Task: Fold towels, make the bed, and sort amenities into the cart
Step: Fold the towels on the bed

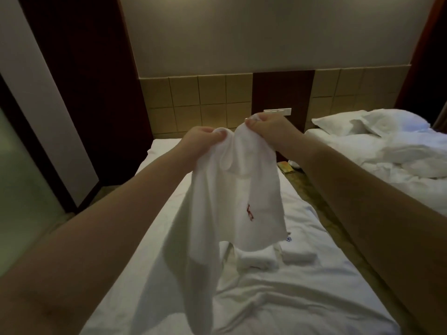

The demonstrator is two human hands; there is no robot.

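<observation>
Through the head camera, you are holding a white cloth towel point(242, 189) with a small red stitched mark up in front of you, over the near bed's wrinkled white sheet point(302, 305). Your left hand point(200, 139) is pinching one bunched top corner, fingers curled into the fabric. Your right hand point(268, 124) is gripping the other top corner just beside it, slightly higher. The towel is hanging between your forearms, its left side drooping lowest; whether it is touching the sheet is unclear. Two small folded white towels point(256, 261) are lying near each other on the sheet behind it. To the right, a second bed is carrying white pillows point(387, 124) and a rumpled white duvet point(391, 153).
</observation>
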